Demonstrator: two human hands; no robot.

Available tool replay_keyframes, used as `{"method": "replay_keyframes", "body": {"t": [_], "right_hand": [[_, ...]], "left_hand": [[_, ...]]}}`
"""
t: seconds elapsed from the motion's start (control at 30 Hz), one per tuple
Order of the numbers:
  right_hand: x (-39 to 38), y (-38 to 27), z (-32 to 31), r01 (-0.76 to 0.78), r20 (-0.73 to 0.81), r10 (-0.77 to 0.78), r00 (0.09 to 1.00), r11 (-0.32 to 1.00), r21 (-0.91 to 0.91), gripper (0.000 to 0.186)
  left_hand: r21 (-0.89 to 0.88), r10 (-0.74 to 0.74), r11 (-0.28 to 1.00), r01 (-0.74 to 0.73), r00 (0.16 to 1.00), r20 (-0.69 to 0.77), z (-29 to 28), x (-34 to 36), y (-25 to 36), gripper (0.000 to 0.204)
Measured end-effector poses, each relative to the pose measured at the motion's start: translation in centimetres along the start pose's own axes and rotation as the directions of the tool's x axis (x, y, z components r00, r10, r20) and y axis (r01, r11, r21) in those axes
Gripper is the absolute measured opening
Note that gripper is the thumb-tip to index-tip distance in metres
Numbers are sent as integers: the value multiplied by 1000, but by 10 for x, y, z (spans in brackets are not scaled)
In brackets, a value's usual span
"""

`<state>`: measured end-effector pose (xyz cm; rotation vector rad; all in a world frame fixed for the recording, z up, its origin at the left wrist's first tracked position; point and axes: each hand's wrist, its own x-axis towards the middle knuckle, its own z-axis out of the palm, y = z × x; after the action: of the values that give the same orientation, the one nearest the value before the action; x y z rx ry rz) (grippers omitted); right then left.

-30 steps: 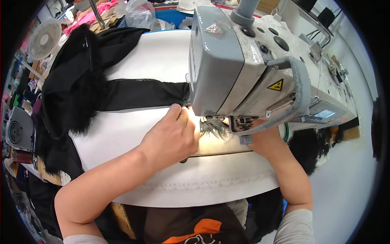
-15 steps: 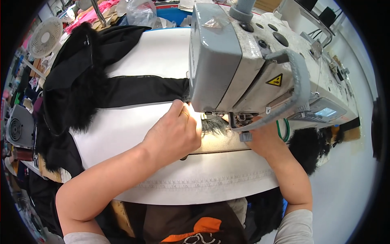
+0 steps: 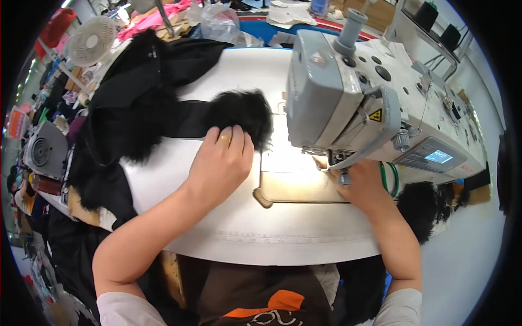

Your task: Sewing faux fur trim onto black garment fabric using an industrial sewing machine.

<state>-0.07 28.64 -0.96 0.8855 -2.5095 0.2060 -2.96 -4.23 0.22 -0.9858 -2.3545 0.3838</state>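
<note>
My left hand lies palm down on the white table, its fingers gripping a black fur strip joined to a band of black fabric. The fur sits left of the grey sewing machine, clear of its needle. My right hand rests under the machine's arm beside the lit metal bed plate; its fingers are partly hidden, and I cannot tell whether it holds anything.
A heap of black fur-trimmed garments covers the table's left side and hangs over its edge. A white fan stands at the far left. More black fur hangs right of the white table.
My left hand has drawn the black fur piece out from under the machine's needle and slid it leftward; the lit bed plate now lies bare. My right hand stays put.
</note>
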Motion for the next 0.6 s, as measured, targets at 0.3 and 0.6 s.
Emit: {"method": "replay_keyframes", "body": {"t": [0.3,0.6], "right_hand": [[28,-73,-29,16,-1,-16,1000,941,338,42],[22,-179,-43,24,-121,85,989,713,701,33]], "left_hand": [[-242,157,954,-179,982,-104,-81,-88,33,31],[-460,-230,839,291,955,186,-137,-134,67,43]]}}
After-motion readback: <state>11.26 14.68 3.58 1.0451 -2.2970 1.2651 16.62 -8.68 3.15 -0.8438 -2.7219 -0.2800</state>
